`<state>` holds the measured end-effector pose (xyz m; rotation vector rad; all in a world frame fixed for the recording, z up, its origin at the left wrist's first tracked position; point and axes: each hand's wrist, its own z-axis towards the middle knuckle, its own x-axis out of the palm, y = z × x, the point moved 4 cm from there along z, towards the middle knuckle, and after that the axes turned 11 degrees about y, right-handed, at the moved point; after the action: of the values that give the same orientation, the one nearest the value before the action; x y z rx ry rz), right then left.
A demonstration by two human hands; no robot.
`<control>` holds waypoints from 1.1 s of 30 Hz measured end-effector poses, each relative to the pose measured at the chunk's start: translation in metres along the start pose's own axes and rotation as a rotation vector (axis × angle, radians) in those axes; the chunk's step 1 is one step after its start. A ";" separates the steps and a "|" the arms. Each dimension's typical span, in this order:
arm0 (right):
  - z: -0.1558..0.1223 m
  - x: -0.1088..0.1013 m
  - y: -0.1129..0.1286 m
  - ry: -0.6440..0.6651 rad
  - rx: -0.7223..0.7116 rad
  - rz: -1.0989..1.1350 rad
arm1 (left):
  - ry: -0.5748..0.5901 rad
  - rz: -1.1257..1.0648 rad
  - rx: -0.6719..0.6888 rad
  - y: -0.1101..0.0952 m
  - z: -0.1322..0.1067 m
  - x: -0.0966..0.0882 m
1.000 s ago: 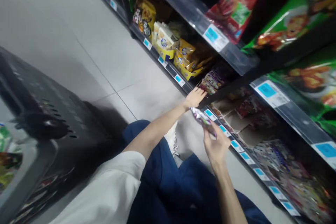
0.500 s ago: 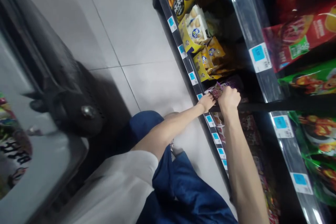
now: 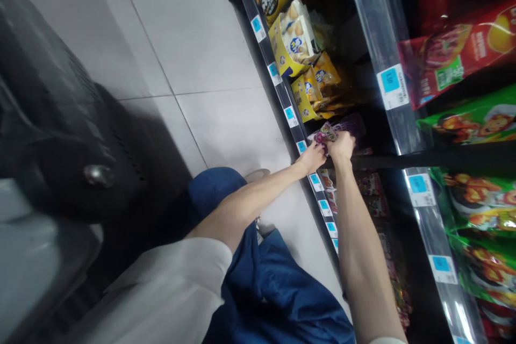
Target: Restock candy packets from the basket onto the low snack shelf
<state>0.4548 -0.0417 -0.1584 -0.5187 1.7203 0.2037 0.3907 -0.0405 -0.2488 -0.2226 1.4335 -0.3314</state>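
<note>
Inside the lowest shelf, a small purple snack packet (image 3: 324, 133) lies between my two hands. My right hand (image 3: 342, 146) is closed, its fingertips pinching the packet's near side. My left hand (image 3: 312, 158) is at the shelf's front edge, fingers curled against the packet's lower end; those fingertips are partly hidden. Behind the packet, more purple packaging (image 3: 350, 124) shows in the dark of the shelf. Right beside it stands a yellow display box (image 3: 305, 98) with small yellow packets (image 3: 325, 69).
Price labels line the lower shelf edge (image 3: 282, 91). A black divider (image 3: 387, 161) crosses near my right hand. The upper shelf holds a red bag (image 3: 463, 54) and green bags (image 3: 479, 118). A grey-black cart-like object (image 3: 97, 174) stands at left on the tiled floor (image 3: 217, 123).
My right hand has lowered slightly towards my left, and the purple packet has turned to show more of its front. The view has shifted slightly.
</note>
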 end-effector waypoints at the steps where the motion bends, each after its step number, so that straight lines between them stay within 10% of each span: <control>1: 0.002 0.002 0.000 0.005 0.007 0.022 | -0.007 -0.039 -0.006 0.001 -0.001 0.000; 33: 0.008 -0.006 0.023 0.182 0.042 -0.185 | -0.088 -0.007 0.050 0.011 -0.006 -0.006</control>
<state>0.4528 -0.0166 -0.1577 -0.6784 1.8360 -0.0123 0.3850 -0.0274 -0.2478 -0.1987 1.3362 -0.3585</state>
